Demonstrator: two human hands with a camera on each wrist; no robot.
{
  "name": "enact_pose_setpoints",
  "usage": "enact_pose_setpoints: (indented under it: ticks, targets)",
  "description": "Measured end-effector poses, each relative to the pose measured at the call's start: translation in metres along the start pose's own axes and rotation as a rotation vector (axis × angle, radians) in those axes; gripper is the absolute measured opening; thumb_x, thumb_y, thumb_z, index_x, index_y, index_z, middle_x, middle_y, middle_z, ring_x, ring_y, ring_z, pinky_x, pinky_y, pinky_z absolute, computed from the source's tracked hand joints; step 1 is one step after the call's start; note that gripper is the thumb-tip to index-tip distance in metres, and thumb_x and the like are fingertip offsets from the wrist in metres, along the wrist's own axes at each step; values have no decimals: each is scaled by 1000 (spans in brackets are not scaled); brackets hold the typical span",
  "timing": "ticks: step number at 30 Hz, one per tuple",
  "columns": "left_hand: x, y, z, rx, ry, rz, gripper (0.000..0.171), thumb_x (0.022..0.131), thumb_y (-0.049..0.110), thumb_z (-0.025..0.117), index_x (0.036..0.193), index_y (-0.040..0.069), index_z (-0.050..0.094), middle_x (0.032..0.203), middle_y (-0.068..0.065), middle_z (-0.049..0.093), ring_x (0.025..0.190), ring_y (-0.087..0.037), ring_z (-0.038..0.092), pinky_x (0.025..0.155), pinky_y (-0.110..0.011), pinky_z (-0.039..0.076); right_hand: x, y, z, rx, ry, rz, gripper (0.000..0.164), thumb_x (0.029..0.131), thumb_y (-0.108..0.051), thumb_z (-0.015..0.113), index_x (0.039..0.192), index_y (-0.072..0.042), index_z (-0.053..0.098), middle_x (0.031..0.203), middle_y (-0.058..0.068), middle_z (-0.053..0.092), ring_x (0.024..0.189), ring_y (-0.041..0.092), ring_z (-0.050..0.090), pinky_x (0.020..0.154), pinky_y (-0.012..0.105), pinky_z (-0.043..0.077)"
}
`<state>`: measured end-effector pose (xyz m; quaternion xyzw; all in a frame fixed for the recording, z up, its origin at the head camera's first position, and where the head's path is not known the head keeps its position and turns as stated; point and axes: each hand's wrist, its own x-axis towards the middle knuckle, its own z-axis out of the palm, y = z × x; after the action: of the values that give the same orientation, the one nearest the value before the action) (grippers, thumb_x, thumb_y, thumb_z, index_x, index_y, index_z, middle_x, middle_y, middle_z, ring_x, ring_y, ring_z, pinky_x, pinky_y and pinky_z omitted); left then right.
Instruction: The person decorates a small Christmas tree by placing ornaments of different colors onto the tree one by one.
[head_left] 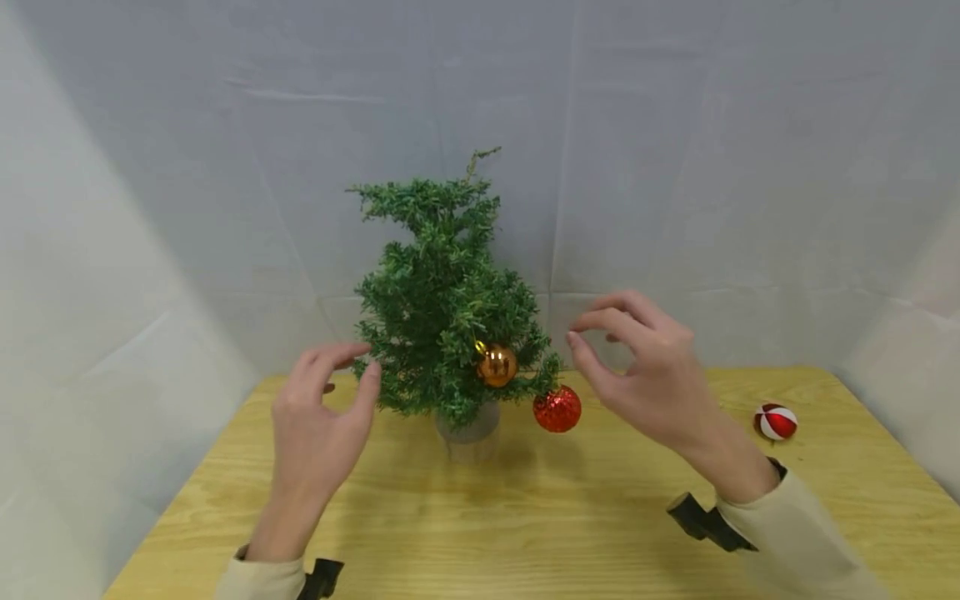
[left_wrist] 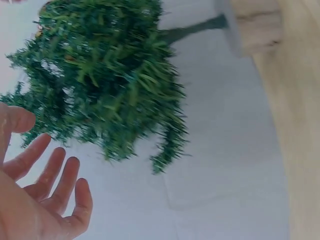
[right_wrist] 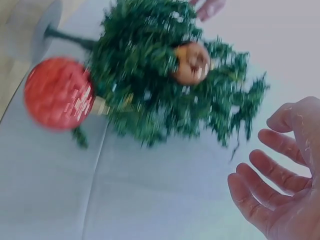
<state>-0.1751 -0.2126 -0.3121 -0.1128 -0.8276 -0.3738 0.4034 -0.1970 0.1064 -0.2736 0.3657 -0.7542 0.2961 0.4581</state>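
A small green artificial Christmas tree (head_left: 442,300) stands on a round base (head_left: 471,429) in the middle of the table. On its right side hang an orange shiny bauble (head_left: 498,365) and, lower, a red glittery bauble (head_left: 557,408). My left hand (head_left: 322,417) is at the tree's left edge, fingers loosely bent and nothing held; whether the tips touch the needles I cannot tell. To the right of the tree, my right hand (head_left: 645,367) hovers apart from it, fingers and thumb curved with a gap between them. The right wrist view shows that hand (right_wrist: 280,175) holding nothing.
A red and white striped bauble (head_left: 776,422) lies on the wooden table (head_left: 480,517) at the far right. White cloth (head_left: 675,167) hangs behind the table and along both sides. A dark camera mount (head_left: 705,522) is strapped at the right wrist.
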Motion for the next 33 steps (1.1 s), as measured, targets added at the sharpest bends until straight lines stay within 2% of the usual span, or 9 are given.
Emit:
enact_pose_setpoints:
  ticks: [2,7,12,16,20,24,26,28,33]
  targets:
    - [-2,-5,-1,21,-24,-31,27,92,10,73,119,5,73,117,-12,70,106,-24,64,82,-25,42,-5,7,-10,-28,22,15,19,77,3,80,92,-7,76,93,7,71,77,18,67,66,28,55]
    - [-8,-17,-2,75,-75,-58,31,92,13,74,123,8,72,123,-12,70,111,-27,64,83,-27,44,-21,24,-36,-100,6,104,12,82,-3,76,94,-5,76,93,8,70,78,18,64,72,14,49]
    - [-11,-23,-2,93,-116,-49,34,92,12,73,126,7,70,130,-12,67,117,-28,63,87,-30,46,-35,42,-54,-147,13,160,13,82,-1,75,94,-4,77,95,10,70,82,17,62,76,7,45]
    - [-14,-27,-1,80,-136,0,36,90,8,74,125,5,69,132,-13,66,120,-31,63,89,-30,47,-47,57,-62,-188,21,189,17,79,2,77,94,-7,77,93,7,70,80,12,61,74,5,44]
    - [-18,-29,0,44,-162,42,37,88,5,75,125,4,69,135,-14,65,124,-35,61,99,-47,51,-60,70,-66,-230,-31,214,16,79,1,77,94,-7,77,92,7,70,79,13,61,71,6,46]
    - [-20,-29,1,11,-184,74,38,87,3,75,125,5,70,135,-15,64,125,-37,60,103,-62,47,-75,82,-65,-260,-92,252,15,81,0,77,95,-6,76,92,9,71,80,20,62,68,6,45]
    - [-21,-30,1,9,-184,90,37,87,2,75,124,5,70,133,-15,65,123,-36,61,103,-60,48,-83,89,-64,-275,-118,275,15,82,-1,76,96,-6,76,94,9,71,80,22,63,68,7,44]
    - [-21,-30,2,17,-177,105,37,86,1,75,122,5,70,130,-14,67,121,-33,63,102,-53,50,-91,97,-62,-293,-145,284,16,83,-2,76,99,-6,75,97,9,70,79,23,63,68,10,46]
    - [-21,-32,3,12,-155,165,36,85,-2,75,120,5,72,124,-11,71,112,-27,67,97,-16,47,-109,119,-58,-351,-227,269,20,84,-6,75,104,-5,74,100,14,69,71,24,62,56,28,47]
